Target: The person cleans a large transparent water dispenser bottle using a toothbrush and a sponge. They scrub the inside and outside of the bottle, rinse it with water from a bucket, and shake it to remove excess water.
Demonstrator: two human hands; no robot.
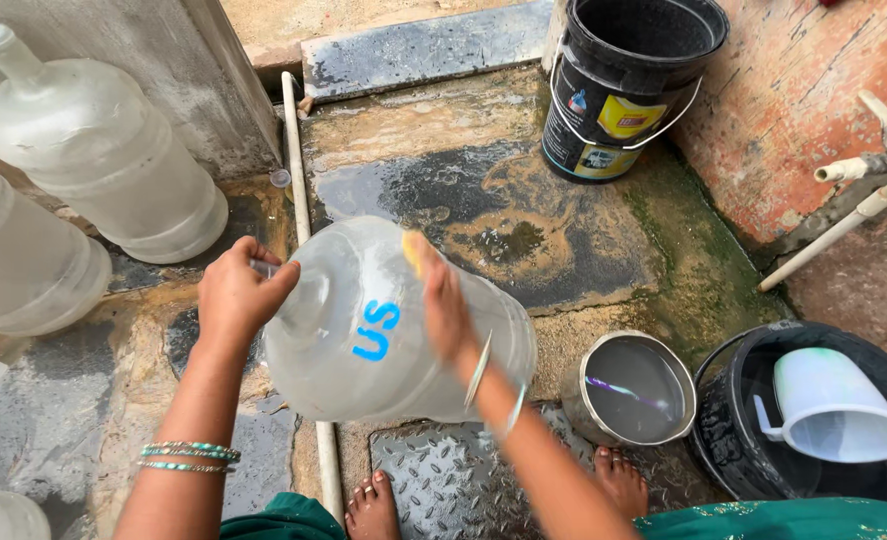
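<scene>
A large clear plastic water jug [363,330] with blue letters painted on it lies tilted on its side over the wet stone floor. My left hand [238,292] grips its neck at the left end. My right hand [441,300] presses a small yellow sponge [413,250] against the jug's side; the hand is blurred. Bangles ring both my wrists. My bare feet rest on a metal tread plate [433,480] below the jug.
Two more clear jugs [103,150] lean on the wall at the left, and part of another shows at the bottom left. A black bucket [623,85] stands at the back. A small metal pot [633,390] of water and a black tub holding a white jug [833,410] sit at the right. A white pipe [298,180] runs along the floor.
</scene>
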